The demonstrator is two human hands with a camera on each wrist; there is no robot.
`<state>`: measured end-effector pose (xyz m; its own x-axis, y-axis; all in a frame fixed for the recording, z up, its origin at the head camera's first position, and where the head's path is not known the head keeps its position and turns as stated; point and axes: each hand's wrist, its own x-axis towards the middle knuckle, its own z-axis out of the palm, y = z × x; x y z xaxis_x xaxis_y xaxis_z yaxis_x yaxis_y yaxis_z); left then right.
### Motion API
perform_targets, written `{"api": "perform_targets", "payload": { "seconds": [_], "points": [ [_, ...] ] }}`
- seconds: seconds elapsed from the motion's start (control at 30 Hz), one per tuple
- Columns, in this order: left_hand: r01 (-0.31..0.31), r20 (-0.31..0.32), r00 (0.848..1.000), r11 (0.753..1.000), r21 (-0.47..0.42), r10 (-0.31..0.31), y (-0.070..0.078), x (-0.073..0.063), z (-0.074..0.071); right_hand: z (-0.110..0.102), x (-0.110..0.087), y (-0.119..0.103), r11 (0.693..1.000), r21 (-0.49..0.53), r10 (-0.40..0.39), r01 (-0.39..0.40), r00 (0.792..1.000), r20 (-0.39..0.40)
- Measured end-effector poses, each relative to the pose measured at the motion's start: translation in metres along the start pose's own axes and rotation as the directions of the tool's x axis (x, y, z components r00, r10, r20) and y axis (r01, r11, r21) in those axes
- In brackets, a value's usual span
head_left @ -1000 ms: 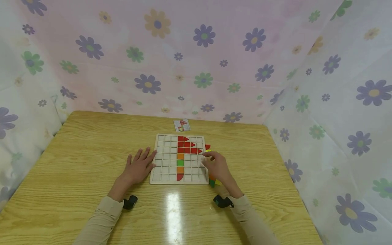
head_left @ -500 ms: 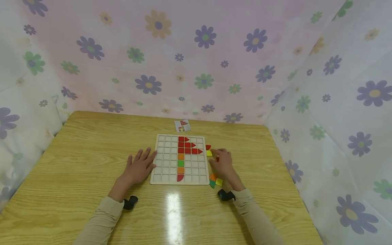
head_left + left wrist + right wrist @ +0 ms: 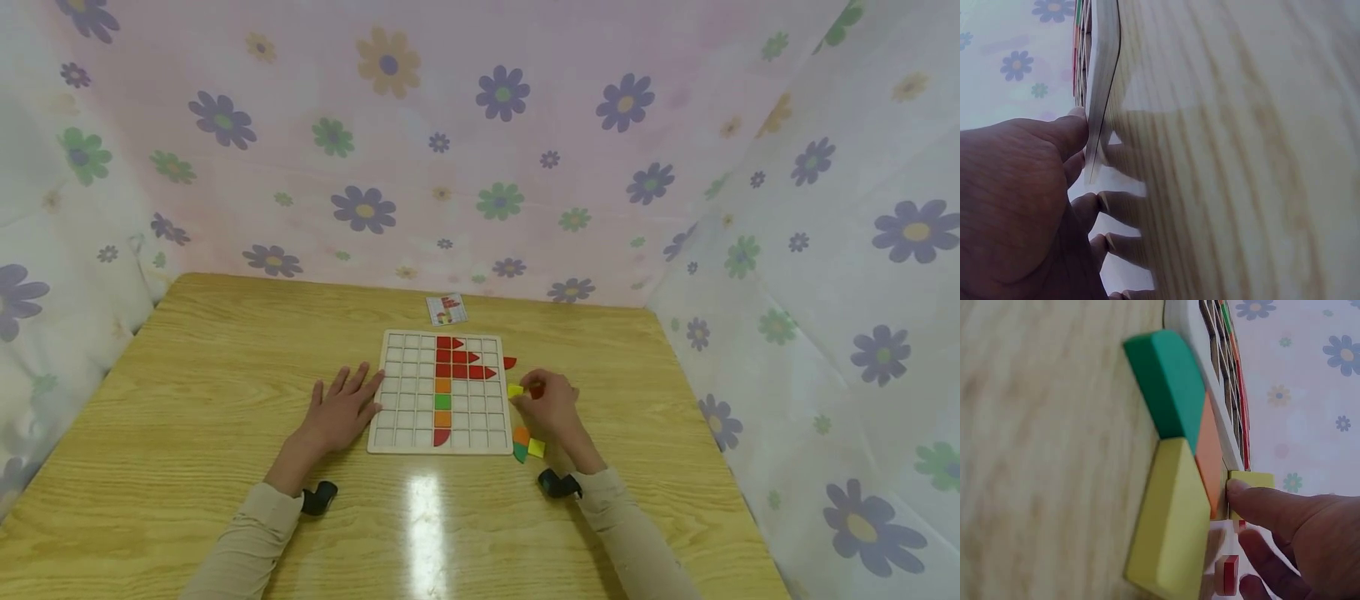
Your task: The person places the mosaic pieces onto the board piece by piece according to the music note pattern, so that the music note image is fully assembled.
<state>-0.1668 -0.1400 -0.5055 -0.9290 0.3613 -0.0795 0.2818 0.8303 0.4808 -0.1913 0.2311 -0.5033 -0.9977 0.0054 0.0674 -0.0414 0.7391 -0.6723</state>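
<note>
A wooden grid board (image 3: 403, 399) lies mid-table, holding red, orange and green pieces in several of its squares. My left hand (image 3: 340, 414) rests flat with spread fingers, its fingertips at the board's left edge; the left wrist view shows the thumb (image 3: 1069, 132) against the board's side. Just off the board's right edge, my right hand (image 3: 553, 410) pinches a yellow square block (image 3: 514, 391) between thumb and index finger. In the right wrist view the thumb presses on this yellow block (image 3: 1259, 479), while the index fingertip is hidden.
A red rounded piece (image 3: 510, 362) lies beyond the right hand, and another red piece (image 3: 537, 391) shows beneath its fingers. Nearer me sit an orange piece (image 3: 521, 434), a green piece (image 3: 1169, 384) and a yellow block (image 3: 1172, 519). A patterned card (image 3: 447, 308) lies behind the board.
My right hand has drawn back from over the board's right edge to the loose pieces. The yellow block has shifted slightly toward me with its fingers. My left hand stays put.
</note>
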Motion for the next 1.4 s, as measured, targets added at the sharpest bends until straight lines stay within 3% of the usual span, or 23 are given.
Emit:
{"api": "perform_targets", "payload": {
  "seconds": [0.17, 0.4, 0.53, 0.73, 0.87, 1.4],
  "points": [
    [0.003, 0.002, 1.0, 1.0, 0.004, -0.003, 0.001, -0.001, 0.001, 0.0, -0.007, -0.003, 0.999, 0.051, -0.009, 0.007, 0.999, 0.033],
    [-0.004, -0.004, 1.0, 1.0, 0.004, 0.004, 0.001, -0.001, 0.0, -0.001, -0.019, -0.028, 0.997, 0.025, -0.072, 0.071, 0.997, 0.04],
    [-0.006, -0.005, 1.0, 1.0, 0.0, 0.006, 0.001, -0.001, -0.001, 0.006, -0.027, -0.039, 0.987, 0.115, -0.126, 0.115, 0.987, 0.1],
    [-0.004, -0.013, 1.0, 1.0, 0.008, 0.004, 0.001, 0.0, -0.001, 0.032, -0.035, -0.039, 0.946, 0.299, -0.207, 0.123, 0.941, 0.268],
    [-0.004, -0.006, 1.0, 1.0, 0.004, 0.004, 0.0, 0.0, -0.001, 0.045, -0.042, -0.04, 0.929, 0.346, -0.252, 0.131, 0.909, 0.331],
    [-0.012, -0.006, 1.0, 1.0, -0.027, 0.012, 0.0, 0.0, 0.0, 0.067, -0.052, -0.061, 0.914, 0.317, -0.337, 0.253, 0.908, 0.247]
  ]
}}
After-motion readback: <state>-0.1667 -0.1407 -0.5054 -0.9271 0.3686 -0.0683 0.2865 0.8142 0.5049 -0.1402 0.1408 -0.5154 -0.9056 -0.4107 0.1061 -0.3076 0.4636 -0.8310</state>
